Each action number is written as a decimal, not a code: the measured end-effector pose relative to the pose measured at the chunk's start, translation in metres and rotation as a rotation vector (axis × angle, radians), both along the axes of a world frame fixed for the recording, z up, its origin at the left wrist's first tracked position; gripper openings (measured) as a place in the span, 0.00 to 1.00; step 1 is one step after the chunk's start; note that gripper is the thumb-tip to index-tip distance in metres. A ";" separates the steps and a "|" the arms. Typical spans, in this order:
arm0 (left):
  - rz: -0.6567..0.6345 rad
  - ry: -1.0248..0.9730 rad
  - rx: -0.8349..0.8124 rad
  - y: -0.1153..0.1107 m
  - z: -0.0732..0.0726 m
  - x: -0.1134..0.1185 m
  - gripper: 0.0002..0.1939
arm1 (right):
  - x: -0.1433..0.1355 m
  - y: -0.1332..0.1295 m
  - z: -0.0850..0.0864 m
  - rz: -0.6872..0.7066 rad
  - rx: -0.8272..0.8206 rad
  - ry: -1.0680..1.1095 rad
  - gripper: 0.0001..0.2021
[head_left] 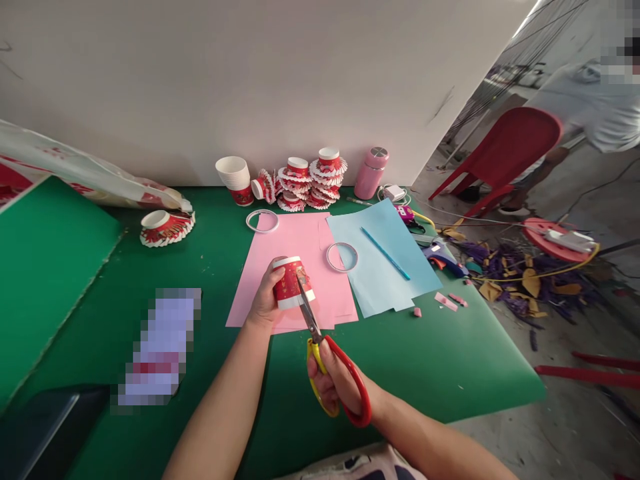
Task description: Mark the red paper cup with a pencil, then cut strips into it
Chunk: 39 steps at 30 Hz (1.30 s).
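Scissors (311,323) are stretching from our right hand (345,383) to a red paper cup (290,283), which our left hand (265,297) is holding above pink paper (325,300) on a green table (220,267). Our left fingers are curling around the cup's side, some disappearing behind it; our right hand is closing through the yellow and red handles. The blades are lying close together across the cup; whether one is passing inside, we are not managing to tell. At lower left, a dark object (60,433) is running out of view, and pixel blocks are masking a flat thing (165,347) nearby. At right, a person (600,113) near a red chair (525,143) is being cut off by the edge.

A stack of nested cups (233,177) is standing by the wall (250,80), its inside hiding from us. A pink bottle (370,175) is standing with its lid on, its contents also hiding.

We are counting two piles of fringed cups (327,179), their layers overlapping too much for a sure tally, plus one sideways fringed cup (265,188) beside them and another tilting alone at left. Two white rings (342,270) are lying out, one straddling pink and blue paper (370,287). One glue gun (445,259) is lying beside the blue sheet.
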<state>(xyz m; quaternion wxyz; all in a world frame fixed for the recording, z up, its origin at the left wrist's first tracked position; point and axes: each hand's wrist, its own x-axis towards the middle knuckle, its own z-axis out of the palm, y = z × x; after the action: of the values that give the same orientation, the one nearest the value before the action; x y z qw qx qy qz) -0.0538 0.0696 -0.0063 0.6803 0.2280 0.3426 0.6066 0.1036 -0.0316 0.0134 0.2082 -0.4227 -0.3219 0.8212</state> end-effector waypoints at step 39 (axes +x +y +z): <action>-0.018 -0.024 0.015 0.000 0.002 0.001 0.16 | 0.003 -0.003 -0.006 0.007 0.232 -0.090 0.33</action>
<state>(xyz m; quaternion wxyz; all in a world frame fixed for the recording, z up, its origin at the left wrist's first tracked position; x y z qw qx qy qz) -0.0528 0.0700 -0.0042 0.6880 0.2286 0.3279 0.6057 0.1062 -0.0349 0.0077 0.2381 -0.4308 -0.4253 0.7594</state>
